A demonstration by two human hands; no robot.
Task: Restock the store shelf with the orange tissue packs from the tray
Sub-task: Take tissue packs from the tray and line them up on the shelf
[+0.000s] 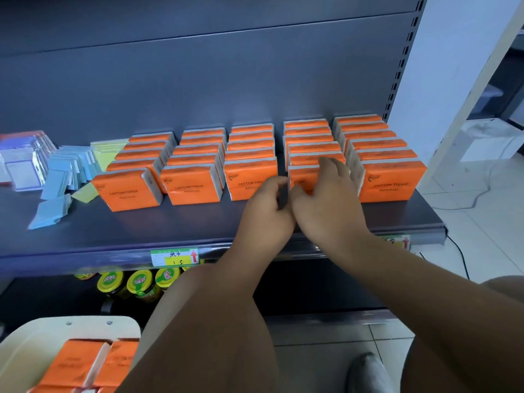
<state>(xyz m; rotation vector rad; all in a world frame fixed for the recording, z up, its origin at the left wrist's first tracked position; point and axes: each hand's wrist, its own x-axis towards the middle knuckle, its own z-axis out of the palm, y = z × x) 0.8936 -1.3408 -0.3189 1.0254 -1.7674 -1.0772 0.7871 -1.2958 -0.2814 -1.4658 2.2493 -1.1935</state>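
Five rows of orange tissue packs (195,182) stand upright on the dark shelf (170,228). Both hands meet at the front pack of the fourth row (300,177). My right hand (329,199) covers its front, fingers curled over its top edge. My left hand (266,211) is curled against its left edge, beside the third row. Most of that pack is hidden by the hands. At the lower left, a beige tray (34,341) holds more orange packs (82,361) lying flat.
Blue and yellow packets (65,171) and clear-wrapped items (22,160) lie at the shelf's left end. Jars with green and yellow lids (136,285) stand on the shelf below. A price label (174,257) sits on the shelf edge. The white tiled floor has a cable (465,199) on the right.
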